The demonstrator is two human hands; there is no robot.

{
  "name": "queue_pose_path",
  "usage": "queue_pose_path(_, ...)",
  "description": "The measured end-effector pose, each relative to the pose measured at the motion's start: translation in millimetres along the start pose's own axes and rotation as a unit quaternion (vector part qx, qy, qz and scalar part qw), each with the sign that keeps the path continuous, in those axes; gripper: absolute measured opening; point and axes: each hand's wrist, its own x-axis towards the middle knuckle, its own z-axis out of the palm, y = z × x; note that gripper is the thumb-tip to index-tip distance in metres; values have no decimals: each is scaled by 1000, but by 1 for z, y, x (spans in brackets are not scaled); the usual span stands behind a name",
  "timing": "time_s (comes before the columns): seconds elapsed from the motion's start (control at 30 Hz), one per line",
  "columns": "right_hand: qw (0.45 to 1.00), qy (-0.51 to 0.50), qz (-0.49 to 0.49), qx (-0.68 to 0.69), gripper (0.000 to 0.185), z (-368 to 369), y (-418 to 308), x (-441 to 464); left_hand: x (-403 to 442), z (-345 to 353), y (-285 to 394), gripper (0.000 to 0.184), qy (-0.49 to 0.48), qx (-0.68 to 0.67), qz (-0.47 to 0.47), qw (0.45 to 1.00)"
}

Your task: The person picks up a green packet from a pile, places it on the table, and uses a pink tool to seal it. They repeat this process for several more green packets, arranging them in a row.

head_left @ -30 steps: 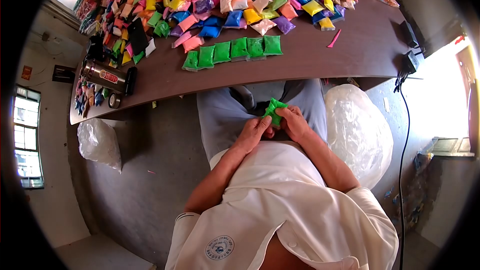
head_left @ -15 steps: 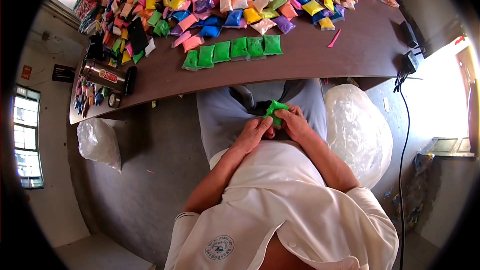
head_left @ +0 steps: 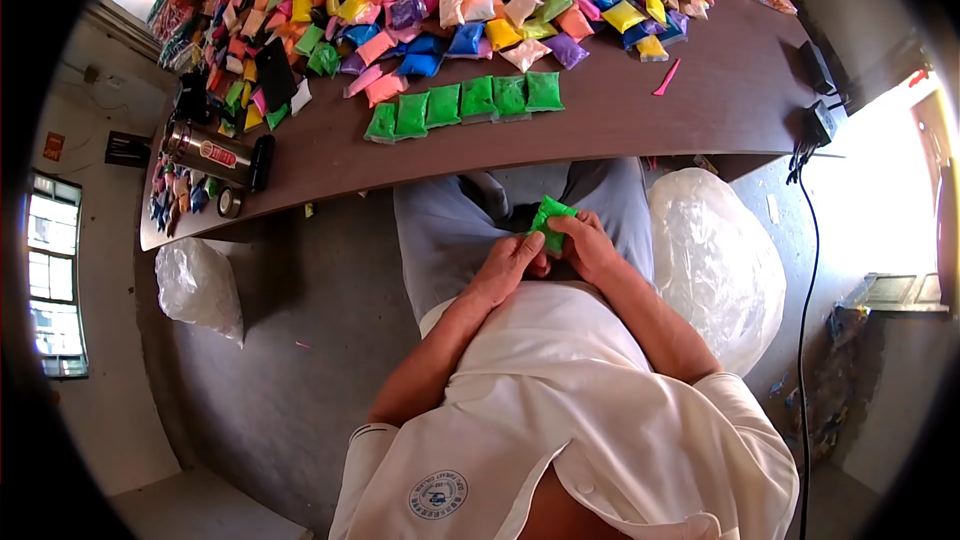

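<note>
Looking for print from my end of the feed, I find a round blue emblem [head_left: 437, 494] on the white shirt [head_left: 600, 420]. Lettering runs around its ring, and I think I make out "COLLEGE"; the rest is too small for me to read. On the table [head_left: 610, 120], the steel flask [head_left: 182, 143] lies on its side with a red label [head_left: 217, 153] facing up. I see pale marks on that label but cannot read them.

Both hands are closed on one green packet [head_left: 552, 215], which is over the lap, just off the table's near edge. The left hand [head_left: 508, 265] pinches its lower left part, thumb on top. The right hand [head_left: 590, 243] grips the right side, thumb also on top, fingers curled. I cannot tell how the fingers sit underneath.

Ahead of the hands, I have a row [head_left: 443, 107] of six green packets near the table's edge. Behind it spreads a pile [head_left: 480, 10] of packets in many colours. A pink stick [head_left: 667, 77] lies right of the row.
</note>
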Motion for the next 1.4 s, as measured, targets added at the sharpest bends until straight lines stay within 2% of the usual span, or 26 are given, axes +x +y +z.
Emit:
queue_pose_path(0.13,998,-29,24,44,15,19,-13,-9,1,-1,-2,49,5,-28,15,999)
queue_pose_path(0.3,994,-66,-43,-76,16,-1,0,-3,0,1,2,48,9,0,17,1000)
queue_pose_path(0.43,994,-65,-44,-70,16,7,-5,-7,-1,1,3,49,-1,14,12,1000)
queue_pose_path(0.5,999,-47,-14,-10,15,12,-8,-9,-1,1,2,49,-1,-4,14,1000)
queue_pose_path(0.67,997,-71,-16,-31,14,11,-9,-8,1,-1,-4,49,-5,-43,19,999)
queue_pose_path(0.83,993,-79,-37,-75,14,2,-2,-5,-1,-3,-2,48,-1,1,3,1000)
queue_pose_path(1.03,999,-33,0,-6,11,13,-5,-7,0,-1,-2,49,-1,-22,9,1000)
queue_pose_path(1.23,998,-31,-41,-39,9,7,1,-4,-1,1,1,47,1,-6,15,1000)
queue_pose_path(1.33,999,-20,-31,-15,11,15,-5,-8,-2,1,4,48,-5,-2,10,1000)
queue_pose_path(1.4,999,-9,6,53,13,24,-11,-10,0,0,-1,49,4,-15,14,1000)
